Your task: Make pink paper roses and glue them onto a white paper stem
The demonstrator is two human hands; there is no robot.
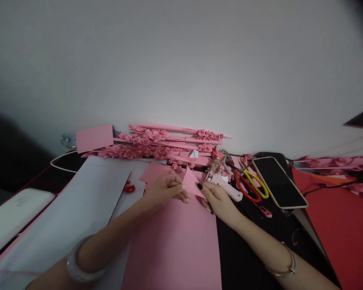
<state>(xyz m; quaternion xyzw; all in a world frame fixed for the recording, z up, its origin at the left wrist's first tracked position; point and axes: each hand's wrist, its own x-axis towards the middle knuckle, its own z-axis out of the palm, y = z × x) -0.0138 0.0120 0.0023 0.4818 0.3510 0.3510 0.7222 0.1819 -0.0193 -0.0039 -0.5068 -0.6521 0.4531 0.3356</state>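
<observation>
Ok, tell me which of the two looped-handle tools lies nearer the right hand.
The one with the red handles. It lies on the side toward the right hand, while the yellow-handled one sits farther over, beside the phone.

The white box [15, 217] at the left is cut off by the edge; its faint marking cannot be read.

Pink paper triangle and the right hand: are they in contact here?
Touching. The head view shows the right hand's dark-nailed thumb lying over the lower right corner of the pink paper triangle, no gap between.
</observation>
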